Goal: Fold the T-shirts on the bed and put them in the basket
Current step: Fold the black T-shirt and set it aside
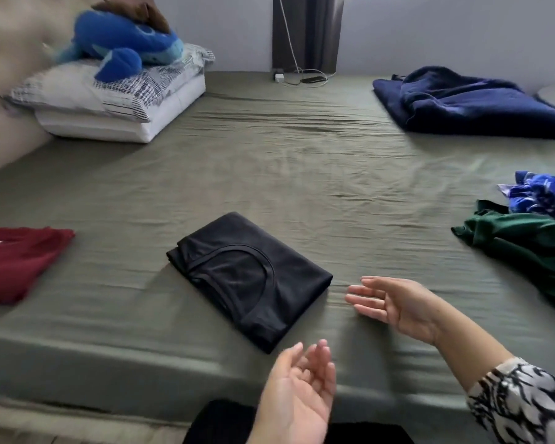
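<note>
A black T-shirt (249, 278) lies folded into a neat rectangle near the front edge of the bed, collar facing up. My left hand (298, 395) hovers just in front of it, palm up, fingers relaxed, holding nothing. My right hand (394, 304) is to the right of the shirt, fingers straight and pointing at it, a short gap away. A folded maroon T-shirt (16, 261) lies at the left edge. An unfolded dark green T-shirt (523, 248) and a crumpled blue patterned one (545, 193) lie at the right. No basket is in view.
The olive bed sheet (269, 161) stretches wide between the clothes. Pillows (109, 100) with a blue plush toy (125, 43) sit at the back left. A navy blanket (468, 104) lies at the back right. A charger and phone (302, 79) rest by the wall.
</note>
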